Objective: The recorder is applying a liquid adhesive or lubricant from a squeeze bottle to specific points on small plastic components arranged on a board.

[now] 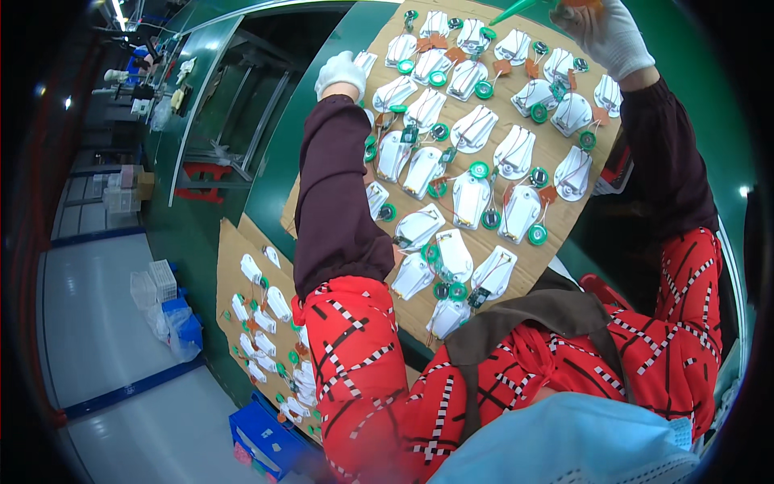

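Pouches: white flat pouch assemblies point(472, 199), each wired to a green ring and a small board, lie in loose rows on the cardboard sheet point(564, 145) that fills the bench from the lap out to 12 o'clock.
Nearest row: pieces at 6 o'clock of the sheet point(447, 316) overhang toward the lap; best not brushed with a sleeve, I judge.
Left hand: the white-gloved left hand point(339, 73) rests at the sheet's 9 o'clock edge, just beside a pouch point(364, 61); fingers curled, whether it pinches anything I cannot tell.
Right hand: the gloved right hand point(606, 32) at 1 o'clock closes around a green pointed nozzle tool point(516, 10) with its tip toward 11 o'clock.
Doing it well: steady the sheet with the left, bring the tip down on one piece only, keeping wires untangled.
Far left: a second cardboard sheet point(230, 266) of the same pieces sits lower at 8 o'clock.
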Demonstrator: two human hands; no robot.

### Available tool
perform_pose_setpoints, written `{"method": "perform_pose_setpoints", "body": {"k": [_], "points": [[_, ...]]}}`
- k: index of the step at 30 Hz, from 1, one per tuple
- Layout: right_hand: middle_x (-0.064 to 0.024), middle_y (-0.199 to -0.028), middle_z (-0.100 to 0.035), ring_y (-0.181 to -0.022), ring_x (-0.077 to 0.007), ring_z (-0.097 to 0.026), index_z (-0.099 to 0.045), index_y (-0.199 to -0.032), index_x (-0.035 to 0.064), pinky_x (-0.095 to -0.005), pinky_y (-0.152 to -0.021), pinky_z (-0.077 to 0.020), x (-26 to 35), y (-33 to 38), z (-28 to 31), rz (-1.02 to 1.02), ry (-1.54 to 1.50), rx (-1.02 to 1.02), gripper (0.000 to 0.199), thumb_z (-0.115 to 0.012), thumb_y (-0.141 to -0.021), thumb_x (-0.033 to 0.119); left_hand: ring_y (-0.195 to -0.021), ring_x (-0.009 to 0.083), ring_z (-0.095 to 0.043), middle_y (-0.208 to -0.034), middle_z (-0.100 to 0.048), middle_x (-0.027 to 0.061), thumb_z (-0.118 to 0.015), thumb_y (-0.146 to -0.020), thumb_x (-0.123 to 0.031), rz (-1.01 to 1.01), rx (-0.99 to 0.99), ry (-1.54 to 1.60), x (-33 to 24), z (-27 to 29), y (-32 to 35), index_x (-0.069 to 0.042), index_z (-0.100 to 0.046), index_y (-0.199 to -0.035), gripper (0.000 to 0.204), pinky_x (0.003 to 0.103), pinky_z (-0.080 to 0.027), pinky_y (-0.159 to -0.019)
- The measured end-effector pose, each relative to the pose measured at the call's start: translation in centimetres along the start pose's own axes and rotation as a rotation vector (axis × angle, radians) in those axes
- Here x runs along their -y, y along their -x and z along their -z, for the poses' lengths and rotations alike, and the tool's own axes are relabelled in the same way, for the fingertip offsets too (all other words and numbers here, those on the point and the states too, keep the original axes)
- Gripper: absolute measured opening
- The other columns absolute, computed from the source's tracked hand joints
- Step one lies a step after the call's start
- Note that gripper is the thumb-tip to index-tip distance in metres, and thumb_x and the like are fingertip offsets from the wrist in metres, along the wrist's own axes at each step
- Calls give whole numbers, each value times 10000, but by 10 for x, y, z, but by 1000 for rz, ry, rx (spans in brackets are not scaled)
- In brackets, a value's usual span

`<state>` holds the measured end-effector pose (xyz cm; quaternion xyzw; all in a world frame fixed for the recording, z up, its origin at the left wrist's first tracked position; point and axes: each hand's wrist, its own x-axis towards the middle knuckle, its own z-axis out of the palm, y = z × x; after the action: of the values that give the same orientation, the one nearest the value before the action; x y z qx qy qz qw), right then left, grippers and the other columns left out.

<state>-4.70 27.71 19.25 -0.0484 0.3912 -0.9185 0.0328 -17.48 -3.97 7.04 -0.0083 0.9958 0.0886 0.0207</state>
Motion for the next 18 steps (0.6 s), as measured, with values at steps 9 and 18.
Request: {"method": "perform_pose_setpoints", "body": {"k": [9, 18], "points": [[-94, -939, -653, -674, -164, -592, -552, -1081, 73, -253, -545, -486, -11, -28, 20, 1, 33, -38, 254, -544, -927, 274, -983, 275, -641, -1045, -668, 141, -728, -677, -227, -92, 190, -64, 9, -5, -9, -104, -682, -1052, 398, 341, -492, -868], [-82, -975, -633, -731, -162, -589, -554, -1093, 66, -272, -608, -489, -51, -51, 20, -27, 133, -16, 278, -617, -885, 238, -1038, 284, -615, -1109, -649, 98, -643, -795, -238, -17, 190, 52, 13, -15, 0, -186, -693, -1065, 280, 349, -482, -902]]}}
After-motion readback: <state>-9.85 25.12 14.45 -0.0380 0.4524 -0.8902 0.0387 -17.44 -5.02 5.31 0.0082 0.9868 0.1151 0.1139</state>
